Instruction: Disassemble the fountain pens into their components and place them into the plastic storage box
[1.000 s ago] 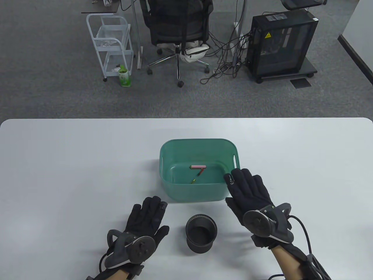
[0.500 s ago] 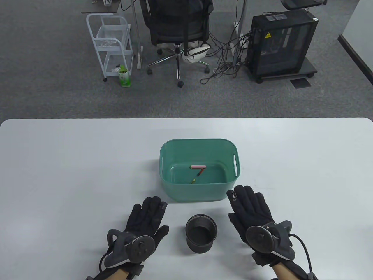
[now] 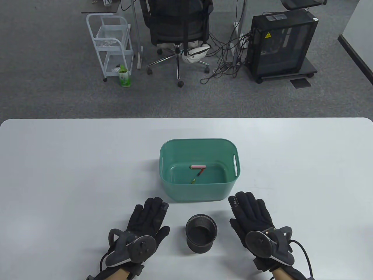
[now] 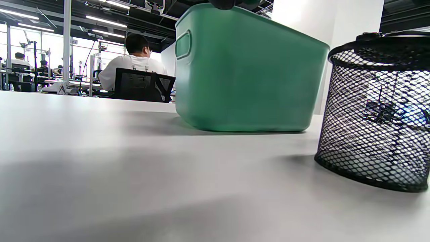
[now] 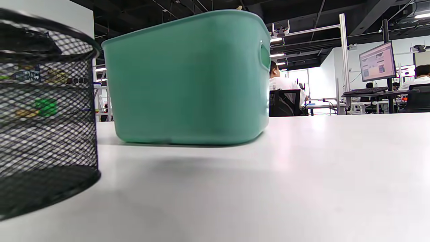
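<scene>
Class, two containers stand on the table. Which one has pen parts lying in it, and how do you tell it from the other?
The green plastic storage box, farther from the hands: a pink piece and a thin rod lie inside. The black mesh cup looks empty.

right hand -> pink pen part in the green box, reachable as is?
Probably yes. The right hand lies flat just outside the green box, whose top is open; the pink pen part lies uncovered on its floor. Only the near wall needs clearing.

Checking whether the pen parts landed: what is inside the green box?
The green box holds a pink pen piece and a thin reddish piece. Its near wall hides the near floor.
</scene>
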`<control>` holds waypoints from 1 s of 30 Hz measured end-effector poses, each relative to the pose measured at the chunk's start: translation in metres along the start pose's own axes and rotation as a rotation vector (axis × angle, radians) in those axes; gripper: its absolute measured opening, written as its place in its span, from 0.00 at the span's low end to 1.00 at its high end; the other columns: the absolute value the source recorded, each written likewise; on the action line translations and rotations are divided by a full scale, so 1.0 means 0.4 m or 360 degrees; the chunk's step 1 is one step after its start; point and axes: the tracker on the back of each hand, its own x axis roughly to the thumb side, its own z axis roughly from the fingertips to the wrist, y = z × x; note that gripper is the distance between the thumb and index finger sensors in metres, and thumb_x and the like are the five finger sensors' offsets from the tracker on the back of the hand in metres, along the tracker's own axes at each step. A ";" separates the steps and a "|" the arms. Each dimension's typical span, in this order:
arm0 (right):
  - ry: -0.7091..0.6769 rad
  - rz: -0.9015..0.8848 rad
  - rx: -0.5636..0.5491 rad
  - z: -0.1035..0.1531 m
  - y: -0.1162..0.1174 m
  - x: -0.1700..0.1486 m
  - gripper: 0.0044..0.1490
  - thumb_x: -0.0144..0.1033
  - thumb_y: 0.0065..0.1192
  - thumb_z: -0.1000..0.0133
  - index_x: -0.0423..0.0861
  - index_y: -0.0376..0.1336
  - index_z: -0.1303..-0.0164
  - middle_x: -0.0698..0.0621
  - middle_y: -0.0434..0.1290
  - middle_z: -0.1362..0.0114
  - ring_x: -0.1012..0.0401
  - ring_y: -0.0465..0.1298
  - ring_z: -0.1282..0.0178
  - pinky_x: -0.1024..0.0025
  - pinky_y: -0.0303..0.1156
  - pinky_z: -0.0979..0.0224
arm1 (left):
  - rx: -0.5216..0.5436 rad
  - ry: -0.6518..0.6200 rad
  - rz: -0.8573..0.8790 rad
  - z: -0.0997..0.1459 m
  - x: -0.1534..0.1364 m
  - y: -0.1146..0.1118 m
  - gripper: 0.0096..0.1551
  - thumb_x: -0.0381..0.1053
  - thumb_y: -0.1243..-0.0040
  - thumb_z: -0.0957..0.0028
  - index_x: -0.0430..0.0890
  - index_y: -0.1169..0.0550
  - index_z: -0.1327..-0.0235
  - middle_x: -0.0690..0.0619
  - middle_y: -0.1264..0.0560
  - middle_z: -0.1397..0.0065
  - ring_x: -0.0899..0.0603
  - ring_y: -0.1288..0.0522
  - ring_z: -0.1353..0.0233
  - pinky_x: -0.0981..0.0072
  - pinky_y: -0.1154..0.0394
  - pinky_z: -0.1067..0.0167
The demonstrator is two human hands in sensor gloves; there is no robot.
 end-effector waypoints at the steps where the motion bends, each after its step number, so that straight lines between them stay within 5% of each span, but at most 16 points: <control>1: 0.0000 0.0003 0.0001 0.000 -0.001 0.000 0.41 0.53 0.39 0.35 0.54 0.45 0.09 0.51 0.43 0.08 0.52 0.45 0.09 0.54 0.39 0.11 | -0.0001 -0.0006 -0.0002 -0.001 0.001 0.000 0.42 0.62 0.68 0.28 0.43 0.48 0.05 0.42 0.51 0.04 0.35 0.54 0.08 0.42 0.59 0.15; 30: 0.0016 -0.0012 -0.0012 0.006 -0.005 -0.003 0.41 0.52 0.39 0.35 0.54 0.45 0.10 0.51 0.43 0.08 0.52 0.45 0.09 0.54 0.39 0.11 | -0.0024 -0.0010 -0.0015 -0.005 0.005 -0.006 0.42 0.62 0.68 0.28 0.43 0.48 0.05 0.42 0.51 0.04 0.34 0.54 0.08 0.42 0.59 0.15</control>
